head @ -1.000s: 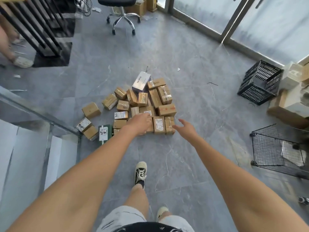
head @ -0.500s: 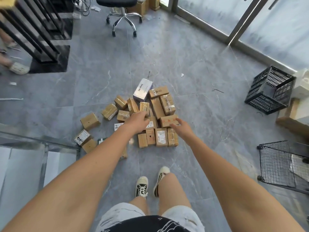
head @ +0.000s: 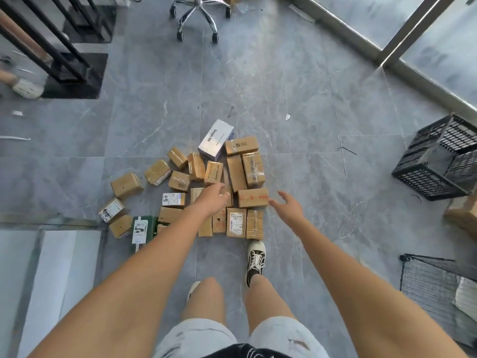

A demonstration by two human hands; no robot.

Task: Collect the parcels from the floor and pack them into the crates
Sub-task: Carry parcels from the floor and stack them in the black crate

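Note:
Several brown cardboard parcels (head: 253,197) lie in a loose heap on the grey floor ahead of me, with one white box (head: 216,139) at the far side and a green parcel (head: 141,228) at the near left. My left hand (head: 213,198) reaches out over the middle of the heap, fingers loosely bent, holding nothing. My right hand (head: 287,206) hovers with spread fingers just right of a brown parcel with red print. A black plastic crate (head: 436,161) lies tipped on the floor at the right. A black wire crate (head: 436,285) stands at the near right.
An office chair base (head: 200,14) stands far ahead. A black railing (head: 59,47) and a glass-edged stair opening (head: 51,254) are on the left. Glass doors (head: 426,42) run along the right. Another person's foot (head: 27,87) shows at far left. A cardboard box (head: 462,215) sits beside the black crate.
I have stepped closer to the heap, my right foot now forward. Both hands have moved further out over the parcels; neither has taken hold of one.

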